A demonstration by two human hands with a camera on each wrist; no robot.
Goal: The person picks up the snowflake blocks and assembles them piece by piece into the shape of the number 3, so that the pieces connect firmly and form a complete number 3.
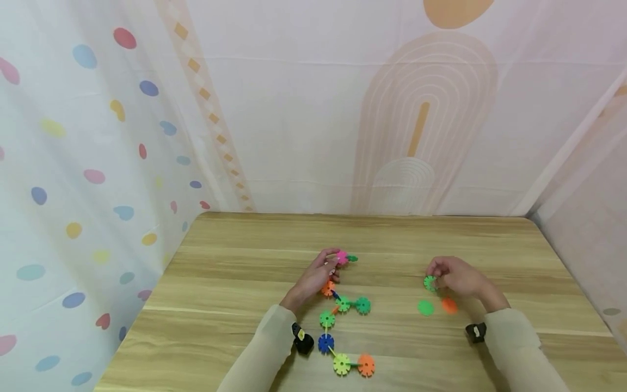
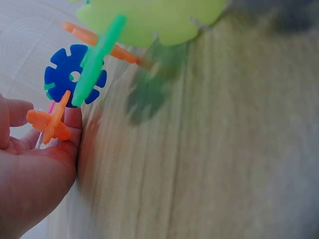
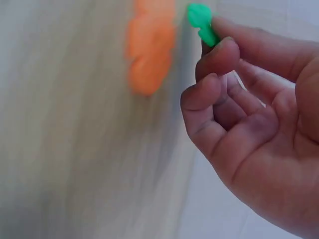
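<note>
Between the fingertips of the right hand [image 1: 458, 279], near the right edge of the worktop [image 1: 245, 261], sits a small green disc [image 1: 430, 282], pinched on edge with the other fingers curled loosely beneath it, as the right wrist view shows. Just on the person's side of that disc lie two loose pieces flat on the wood, a green round piece [image 1: 425, 307] and an orange round piece [image 1: 449, 305], side by side and close under the hand. Well to the left of the green disc, the left hand [image 1: 315, 277] pinches the far end of a chain of linked discs [image 1: 343, 326] at its pink disc [image 1: 341, 257]. From there the chain's long axis runs back toward the person. The green disc lies to the chain's right, so the right hand is the nearer one to it.
</note>
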